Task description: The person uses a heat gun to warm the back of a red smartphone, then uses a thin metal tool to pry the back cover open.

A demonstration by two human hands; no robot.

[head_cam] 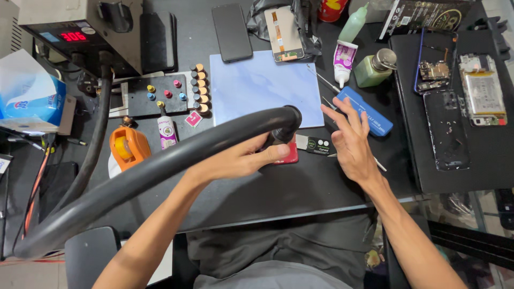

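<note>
Our left hand [243, 159] is wrapped around the dark handle of a hot-air tool [281, 131], fingers closed on it, thumb lying along the front just above a small red part [290, 155] on the worktop [300, 187]. The tool points down at that red piece, which lies right under the nozzle and touches our thumb tip; most of it is hidden, so we cannot tell its full shape. Our right hand [350, 142] hovers just to the right, fingers spread and loosely open, holding nothing that we can make out.

The tool is black and stubby, and its thick black hose [160, 166] sweeps in a wide arc across the front of the view to the lower left, covering part of the worktop. Between the two hands lies a small dark card with round marks [316, 144]. Behind the tool is a pale blue mat [257, 85], and a blue flat case [367, 109] sits just beyond our right fingertips.

Farther left we see an orange tape dispenser [128, 147], a small tube with a purple label [167, 131] and a black stand with coloured pegs [166, 93]. On the right, a black mat [482, 160] carries opened phones [484, 88].
</note>
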